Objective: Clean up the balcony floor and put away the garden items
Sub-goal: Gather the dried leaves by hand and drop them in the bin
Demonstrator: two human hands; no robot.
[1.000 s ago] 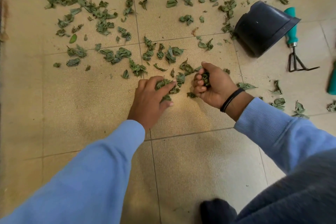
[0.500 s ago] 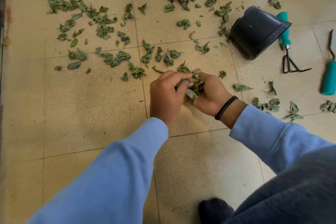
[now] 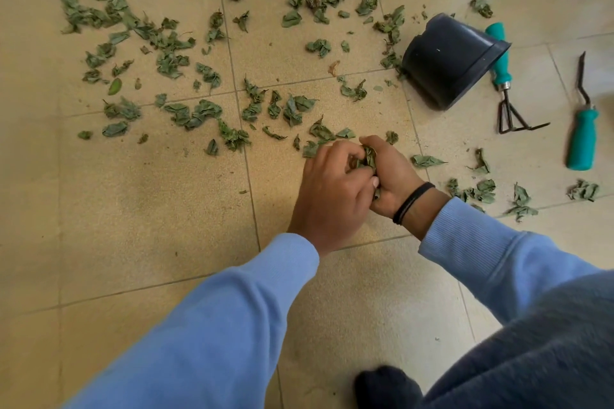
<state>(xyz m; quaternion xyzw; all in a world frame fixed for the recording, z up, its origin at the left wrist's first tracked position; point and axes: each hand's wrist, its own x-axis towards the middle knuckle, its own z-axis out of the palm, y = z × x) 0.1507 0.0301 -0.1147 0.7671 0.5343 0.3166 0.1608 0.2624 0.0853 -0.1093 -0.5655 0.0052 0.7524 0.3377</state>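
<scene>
two hands meet low over the tiled floor (image 3: 139,196), and between them sits a wad of dried leaves (image 3: 368,159). the right hand (image 3: 392,176) cups the wad with its fingers curled round it; the left hand (image 3: 332,191) curls its fingers over the top, pressing more leaves in. loose leaves (image 3: 196,114) lie just ahead and spread far out to the left, so the left hand looks nearer the bulk of them. the tipped black plant pot (image 3: 448,60) lies ahead and to the right, its mouth turned rightward, closer to the right hand. beside it rest a teal-handled hand rake (image 3: 501,66) and a second teal-handled tool (image 3: 583,139), both lying roughly front to back.
</scene>
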